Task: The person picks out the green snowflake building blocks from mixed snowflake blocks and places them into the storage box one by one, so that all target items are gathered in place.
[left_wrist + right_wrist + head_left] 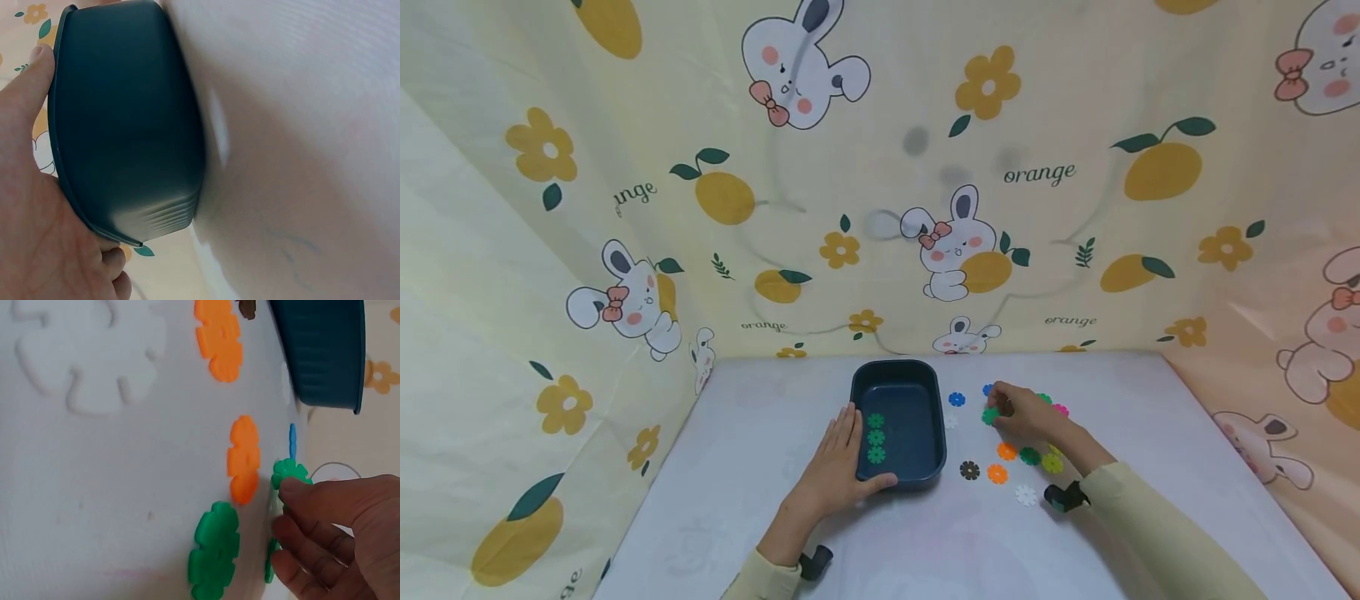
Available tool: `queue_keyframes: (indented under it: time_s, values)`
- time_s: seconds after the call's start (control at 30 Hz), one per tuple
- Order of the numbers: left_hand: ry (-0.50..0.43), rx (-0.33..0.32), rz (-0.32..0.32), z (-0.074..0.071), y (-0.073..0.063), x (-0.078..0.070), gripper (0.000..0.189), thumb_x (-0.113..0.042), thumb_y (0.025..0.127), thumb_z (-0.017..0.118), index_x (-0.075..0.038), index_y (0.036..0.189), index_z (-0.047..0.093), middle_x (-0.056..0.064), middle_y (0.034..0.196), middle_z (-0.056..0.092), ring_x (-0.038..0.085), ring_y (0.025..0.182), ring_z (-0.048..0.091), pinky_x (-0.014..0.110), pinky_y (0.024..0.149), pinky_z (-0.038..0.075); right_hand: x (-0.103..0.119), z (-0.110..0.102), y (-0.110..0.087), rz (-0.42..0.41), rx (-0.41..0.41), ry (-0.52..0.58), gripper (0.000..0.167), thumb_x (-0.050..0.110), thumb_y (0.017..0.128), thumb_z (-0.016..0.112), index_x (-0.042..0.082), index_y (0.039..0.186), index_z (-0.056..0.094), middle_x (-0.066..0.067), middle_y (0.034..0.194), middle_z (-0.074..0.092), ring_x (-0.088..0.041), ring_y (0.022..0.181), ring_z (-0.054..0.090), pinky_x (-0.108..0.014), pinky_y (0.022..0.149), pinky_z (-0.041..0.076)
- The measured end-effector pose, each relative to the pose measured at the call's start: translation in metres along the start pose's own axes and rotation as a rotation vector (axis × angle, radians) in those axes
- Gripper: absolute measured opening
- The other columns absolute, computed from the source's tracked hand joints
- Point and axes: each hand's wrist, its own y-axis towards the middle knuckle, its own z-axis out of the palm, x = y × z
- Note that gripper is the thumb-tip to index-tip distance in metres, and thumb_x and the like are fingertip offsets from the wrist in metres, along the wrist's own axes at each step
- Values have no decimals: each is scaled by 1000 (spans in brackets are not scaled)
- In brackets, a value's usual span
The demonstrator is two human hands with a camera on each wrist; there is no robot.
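A dark blue plastic tray (942, 433) stands on the table with several green snowflake discs (876, 437) lying in a row along its left side. My left hand (835, 471) rests on the tray's left rim and near corner, fingers straight and thumb spread along the front edge. To the right of the tray, my right hand (1026, 412) pinches a green snowflake disc (289, 471) between thumb and fingers. In the right wrist view that disc is raised on its edge, close over the table, and the thumb covers part of it.
Around the right hand lie loose discs: blue (957, 399), pink (1060, 410), yellow (1052, 461), orange (997, 474), dark green (1030, 456), brown (970, 471) and white (1026, 496). A printed curtain (880, 275) hangs behind the table (737, 467).
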Motion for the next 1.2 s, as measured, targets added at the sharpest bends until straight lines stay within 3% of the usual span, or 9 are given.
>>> queue_keyframes:
  time_s: [0.13,0.33,0.47,0.63,0.97,1.2]
  values:
    - [-1,-8,1,0,0,0,128,-89,89,55,1,171,13,18,180,3,33,167,5,53,135,15,1,0,1,-19,-14,35,17,8,100,74,17,111,66,-3,104,64,-24,95,59,-33,85,56]
    - [-9,-6,-3,-1,0,0,128,-88,90,56,0,171,12,17,180,3,32,167,4,52,135,13,3,-4,7,-153,-38,114,14,3,99,75,12,109,69,-3,100,66,-22,91,62,-30,86,57]
    - [-19,0,-10,-1,-1,0,127,-87,90,57,0,171,12,16,181,2,31,167,3,51,135,11,12,-8,8,-215,-69,172,15,4,98,77,8,111,71,-3,100,69,-22,92,63,-25,86,57]
    - [-28,3,-12,-1,-1,0,128,-88,90,57,-1,171,11,15,181,1,31,167,2,51,135,11,29,-11,10,-231,-95,222,17,6,100,77,7,116,73,-5,104,73,-23,94,67,-27,87,60]
    - [-28,-3,-11,-1,-1,0,126,-84,90,61,0,171,13,17,180,2,32,167,4,53,135,13,61,-4,23,-319,-72,326,20,3,99,76,2,119,73,-13,106,74,-25,92,70,-23,81,60]
    - [-57,-3,3,0,-1,0,124,-80,92,63,2,171,13,19,180,3,33,167,4,54,135,13,83,10,36,-389,-27,346,18,-2,99,74,-1,116,73,-15,105,73,-24,91,71,-27,81,62]
